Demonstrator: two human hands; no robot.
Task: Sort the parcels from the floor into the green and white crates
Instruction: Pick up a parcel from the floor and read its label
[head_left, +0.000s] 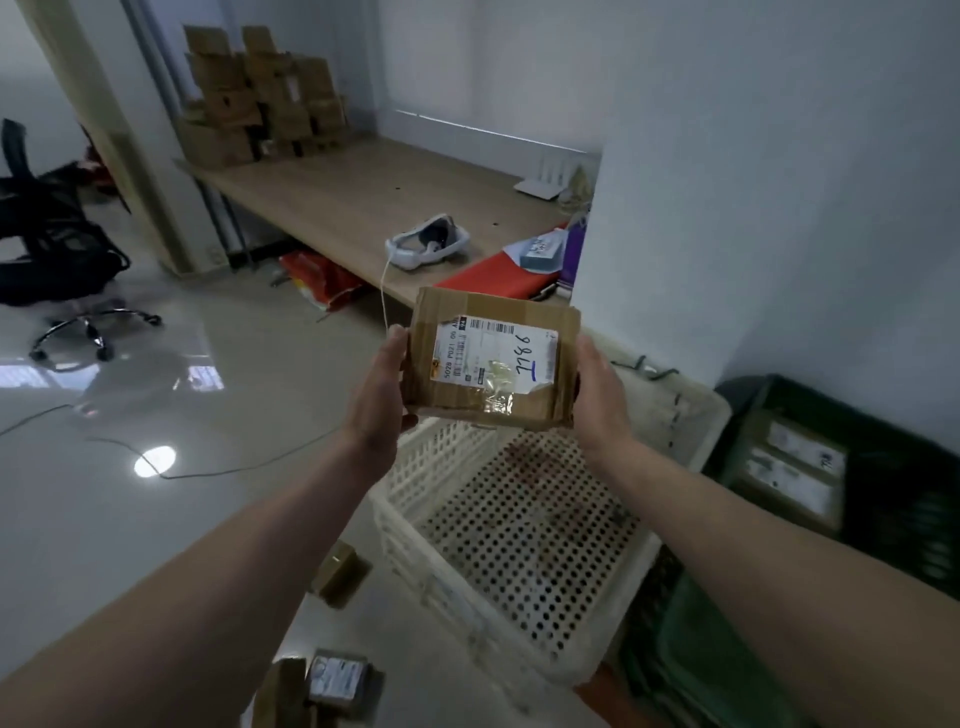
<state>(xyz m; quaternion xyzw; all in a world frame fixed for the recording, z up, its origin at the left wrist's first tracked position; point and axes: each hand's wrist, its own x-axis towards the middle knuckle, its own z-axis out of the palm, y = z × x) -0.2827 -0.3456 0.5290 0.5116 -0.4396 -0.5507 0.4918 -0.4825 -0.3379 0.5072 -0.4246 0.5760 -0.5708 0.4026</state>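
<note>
A brown cardboard parcel (493, 358) with a white shipping label and blue handwriting hangs in the air above the white perforated crate (524, 530). My left hand (382, 387) grips its left edge and my right hand (597, 395) grips its right edge. The white crate looks bare inside. To the right stands the dark green crate (893, 499), which holds two labelled parcels (789, 470). More small parcels lie on the floor: one (340, 571) left of the white crate and others (317, 688) at the bottom edge.
A wooden desk (358, 202) beyond carries stacked cardboard boxes (260, 98), a white headset (428, 241) and a red folder (493, 275). A black office chair (57, 244) stands at the left. A cable (208, 470) runs across the glossy floor. A wall corner rises on the right.
</note>
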